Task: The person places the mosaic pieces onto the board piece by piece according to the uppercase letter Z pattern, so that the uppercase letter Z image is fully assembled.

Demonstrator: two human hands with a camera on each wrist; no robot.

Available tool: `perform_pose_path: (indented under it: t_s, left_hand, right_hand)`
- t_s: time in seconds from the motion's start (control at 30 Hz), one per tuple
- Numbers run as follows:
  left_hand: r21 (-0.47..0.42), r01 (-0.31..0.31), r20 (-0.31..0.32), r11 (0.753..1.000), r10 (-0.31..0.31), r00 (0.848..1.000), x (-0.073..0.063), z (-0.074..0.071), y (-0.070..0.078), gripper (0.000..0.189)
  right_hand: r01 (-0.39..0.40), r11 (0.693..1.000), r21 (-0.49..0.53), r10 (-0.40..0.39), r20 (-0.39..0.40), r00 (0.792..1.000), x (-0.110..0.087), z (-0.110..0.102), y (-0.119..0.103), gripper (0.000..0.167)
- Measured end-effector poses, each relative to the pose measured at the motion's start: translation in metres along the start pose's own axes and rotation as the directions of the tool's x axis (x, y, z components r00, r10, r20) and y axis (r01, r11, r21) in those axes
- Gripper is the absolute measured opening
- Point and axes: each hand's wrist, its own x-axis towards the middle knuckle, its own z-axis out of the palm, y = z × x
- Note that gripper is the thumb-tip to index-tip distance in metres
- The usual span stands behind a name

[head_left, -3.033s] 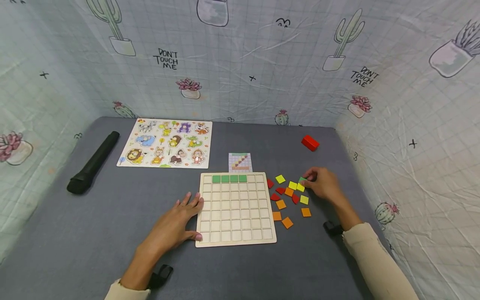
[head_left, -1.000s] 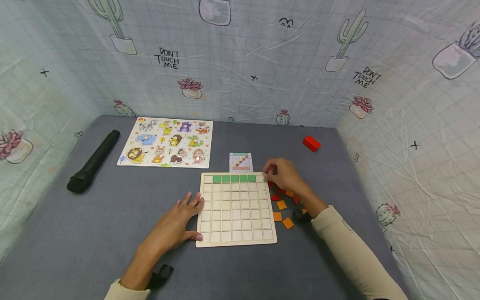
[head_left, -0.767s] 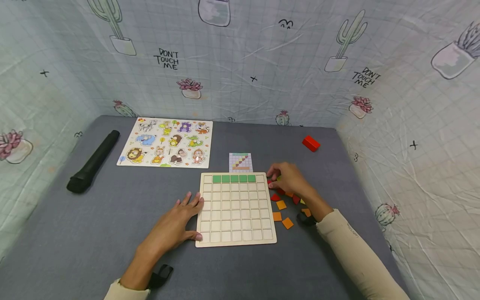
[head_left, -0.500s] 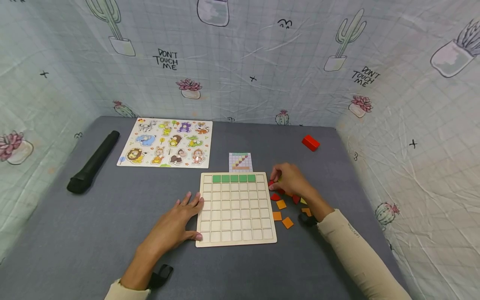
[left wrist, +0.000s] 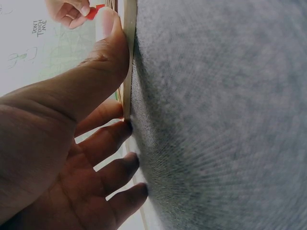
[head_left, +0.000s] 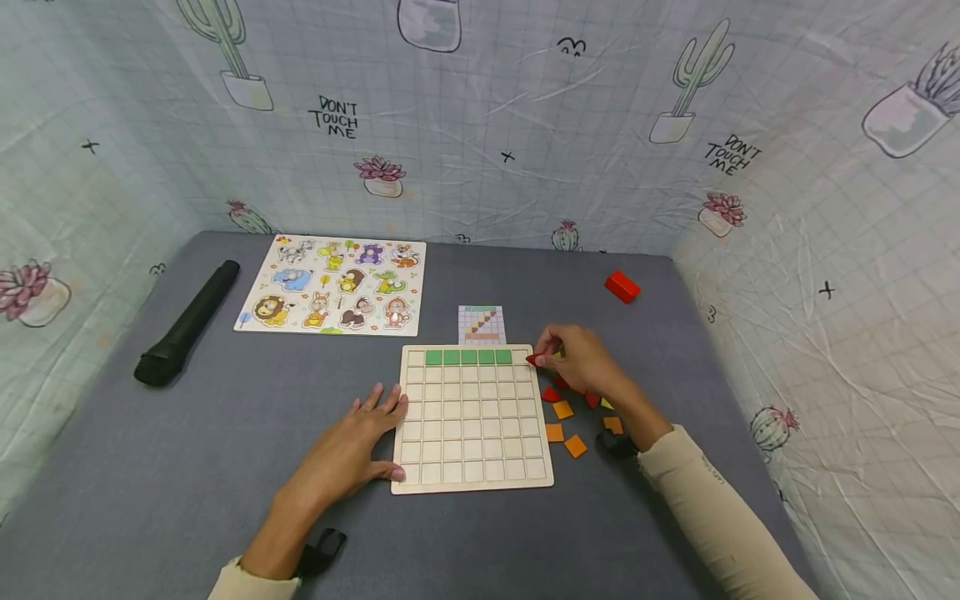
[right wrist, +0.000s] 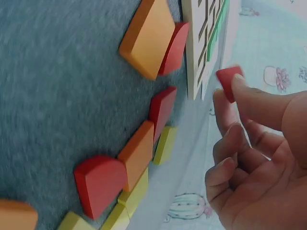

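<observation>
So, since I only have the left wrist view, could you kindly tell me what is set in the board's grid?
Observer: Five green squares sit side by side in the far row of the board.

Operator: Thank you; what lies just past the board's far edge?

Observer: A small printed card with a coloured grid pattern on it.

Operator: And where, please, is the red piece in the right hand relative to the board?

Observer: In the head view it appears at the right edge, near the far corner; I cannot tell its height.
</observation>
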Motion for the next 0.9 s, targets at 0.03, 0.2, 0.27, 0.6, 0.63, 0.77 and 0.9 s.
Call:
perform_pose_path:
  t_s: [0.03,0.2,0.27,0.6,0.63,0.77,0.9]
  left_hand:
    - [0.001,0.0,0.001,1.0,0.0,1.0,0.0,0.0,0.0,0.108]
    - [0.004,-0.001,0.005,1.0,0.001,1.0,0.0,0.0,0.0,0.108]
    - [0.004,-0.002,0.005,1.0,0.002,1.0,0.0,0.0,0.0,0.108]
    - [-0.003,-0.005,-0.003,1.0,0.005,1.0,0.0,0.001,0.0,0.108]
    - [-0.003,-0.005,-0.003,1.0,0.005,1.0,0.0,0.001,-0.001,0.108]
    - [-0.001,-0.002,-0.001,1.0,0.002,1.0,0.0,0.001,0.0,0.108]
    - [0.002,0.001,0.003,1.0,-0.001,1.0,0.0,0.001,-0.001,0.108]
  right_hand:
    - [0.01,1.0,0.008,-0.01,0.0,1.0,0.0,0.001,-0.001,0.007]
    - [0.103,0.994,0.036,-0.104,0.024,0.994,0.0,0.006,-0.004,0.024]
    - [0.137,0.99,0.037,-0.138,0.036,0.99,0.0,0.008,-0.007,0.029]
    - [0.09,0.991,0.103,-0.088,-0.022,0.996,0.004,0.022,-0.016,0.014]
    - [0.084,0.991,0.106,-0.081,-0.031,0.996,0.005,0.024,-0.016,0.014]
    - [0.073,0.993,0.098,-0.068,-0.05,0.996,0.007,0.031,-0.017,0.014]
    - [0.062,0.996,0.058,-0.059,-0.055,0.997,0.01,0.036,-0.018,0.013]
